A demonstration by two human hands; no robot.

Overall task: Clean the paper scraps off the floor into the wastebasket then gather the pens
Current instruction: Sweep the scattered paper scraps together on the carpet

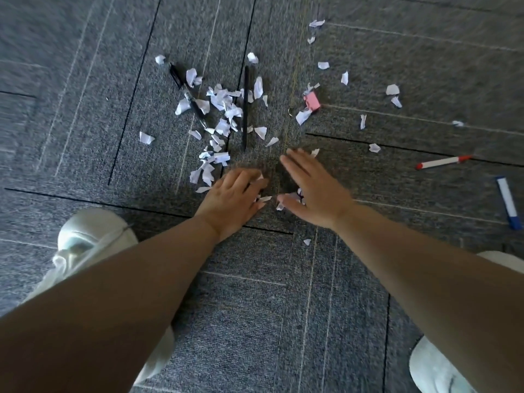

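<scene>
Several white paper scraps (224, 109) lie scattered over the grey carpet, thickest at the centre. Two black pens lie among them, one slanted (189, 97) and one straight (245, 109). A red-capped white pen (442, 162) and a blue-capped white marker (508, 202) lie at the right. My left hand (234, 198) rests low on the carpet with fingers curled over a few scraps. My right hand (310, 184) is spread flat with straight fingers, a few scraps under its palm and thumb. No wastebasket is in view.
A pink binder clip (312, 101) and a small metal ring (291, 110) lie among the scraps. My white shoes show at lower left (85, 242) and lower right (436, 367). Bare carpet (269, 307) stretches between my forearms.
</scene>
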